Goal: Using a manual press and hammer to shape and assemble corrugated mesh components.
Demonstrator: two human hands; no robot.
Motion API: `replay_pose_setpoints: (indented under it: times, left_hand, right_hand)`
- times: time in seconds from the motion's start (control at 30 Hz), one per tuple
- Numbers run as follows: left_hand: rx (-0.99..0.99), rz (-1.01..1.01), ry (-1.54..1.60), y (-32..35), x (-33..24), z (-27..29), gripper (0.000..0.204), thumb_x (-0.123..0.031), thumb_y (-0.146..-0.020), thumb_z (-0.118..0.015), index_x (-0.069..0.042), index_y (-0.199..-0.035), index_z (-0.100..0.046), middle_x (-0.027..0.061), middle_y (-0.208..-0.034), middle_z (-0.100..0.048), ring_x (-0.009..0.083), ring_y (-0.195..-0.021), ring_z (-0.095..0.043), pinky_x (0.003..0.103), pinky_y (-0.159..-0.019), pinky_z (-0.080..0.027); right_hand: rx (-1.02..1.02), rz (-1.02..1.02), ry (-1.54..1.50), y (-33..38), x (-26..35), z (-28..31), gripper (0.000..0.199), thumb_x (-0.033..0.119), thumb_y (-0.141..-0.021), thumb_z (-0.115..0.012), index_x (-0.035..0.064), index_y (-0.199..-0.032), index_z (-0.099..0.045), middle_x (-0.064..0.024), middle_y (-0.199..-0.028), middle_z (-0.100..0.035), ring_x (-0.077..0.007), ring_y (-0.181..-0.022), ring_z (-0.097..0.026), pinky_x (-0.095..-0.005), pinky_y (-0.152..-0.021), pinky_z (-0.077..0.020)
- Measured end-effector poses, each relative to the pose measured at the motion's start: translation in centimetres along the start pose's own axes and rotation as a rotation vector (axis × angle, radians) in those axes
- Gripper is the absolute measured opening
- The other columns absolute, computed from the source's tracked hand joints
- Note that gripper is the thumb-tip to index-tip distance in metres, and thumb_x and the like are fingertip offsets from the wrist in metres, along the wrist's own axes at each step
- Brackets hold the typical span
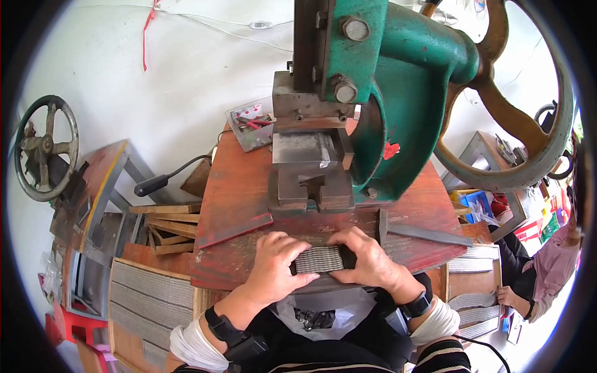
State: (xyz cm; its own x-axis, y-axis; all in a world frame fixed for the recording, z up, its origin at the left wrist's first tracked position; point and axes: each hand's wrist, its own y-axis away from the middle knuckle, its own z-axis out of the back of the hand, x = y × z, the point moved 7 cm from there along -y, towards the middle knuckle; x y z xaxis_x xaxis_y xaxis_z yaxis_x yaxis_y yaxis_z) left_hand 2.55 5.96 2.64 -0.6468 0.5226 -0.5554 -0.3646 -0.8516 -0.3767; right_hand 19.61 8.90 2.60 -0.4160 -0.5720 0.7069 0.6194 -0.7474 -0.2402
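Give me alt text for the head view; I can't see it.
Left hand and right hand hold a grey ribbed block with dark ends over a red wooden table, before a green metal press. Below sits a whitish plastic bag of dark pieces; wooden trays of grey ribbed strips flank the table.

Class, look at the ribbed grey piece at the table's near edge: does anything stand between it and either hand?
Nothing visible does. The left hand holds the ribbed grey piece at its left end, the right hand at its right. The green press stands beyond them, not between.
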Motion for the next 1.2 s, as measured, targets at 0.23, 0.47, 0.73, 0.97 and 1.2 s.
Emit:
replay_pose_setpoints:
  times: [0.23,0.47,0.73,0.97,1.2]
  left_hand:
    - [-0.083,-0.014,0.033,0.2,-0.3,0.4,0.061,-0.025,-0.062,-0.087,-0.003,-0.113,-0.062,0.0122,-0.105,-0.063,0.0328,-0.105,-0.055,0.046,-0.095,-0.039]
    - [-0.127,0.007,0.054,0.2,0.1,0.3,0.061,-0.021,-0.060,-0.087,-0.002,-0.111,-0.060,0.0131,-0.103,-0.063,0.0343,-0.105,-0.055,0.047,-0.095,-0.040]
    - [-0.133,-0.025,0.018,0.2,-0.3,0.3,0.054,-0.018,-0.058,-0.090,-0.002,-0.104,-0.066,0.0107,-0.095,-0.060,0.0320,-0.097,-0.054,0.043,-0.089,-0.044]
    - [-0.120,-0.012,-0.002,0.3,-0.7,0.6,0.053,-0.018,-0.058,-0.089,-0.002,-0.104,-0.068,0.0097,-0.097,-0.061,0.0318,-0.098,-0.055,0.043,-0.089,-0.045]
    - [-0.006,0.033,-0.137,-0.6,-1.8,0.6,0.059,-0.019,-0.060,-0.088,-0.001,-0.111,-0.065,0.0122,-0.112,-0.060,0.0322,-0.110,-0.054,0.044,-0.095,-0.041]
  right_hand:
    - [-0.031,0.118,0.236,0.0,2.7,0.7,0.077,0.024,-0.064,-0.086,0.0108,-0.133,-0.054,-0.0152,-0.124,-0.059,-0.0368,-0.118,-0.052,-0.0466,-0.099,-0.0454]
    - [-0.015,0.223,0.779,0.7,6.4,-3.6,0.078,0.057,-0.063,-0.071,0.0223,-0.132,-0.059,-0.0071,-0.136,-0.050,-0.0340,-0.131,-0.040,-0.0608,-0.104,-0.0314]
    - [-0.177,0.073,0.835,1.8,5.7,-2.1,0.070,0.057,-0.065,-0.070,0.0189,-0.123,-0.066,-0.0072,-0.131,-0.054,-0.0372,-0.129,-0.041,-0.0600,-0.102,-0.0319]
    - [-0.226,0.089,0.843,2.0,5.4,-1.3,0.059,0.034,-0.075,-0.076,0.0107,-0.127,-0.061,-0.0082,-0.131,-0.053,-0.0360,-0.128,-0.041,-0.0592,-0.102,-0.0332]
    - [-0.196,0.152,0.848,2.2,5.2,-1.8,0.055,0.032,-0.079,-0.072,0.0100,-0.128,-0.060,-0.0075,-0.125,-0.053,-0.0324,-0.126,-0.042,-0.0587,-0.102,-0.0330]
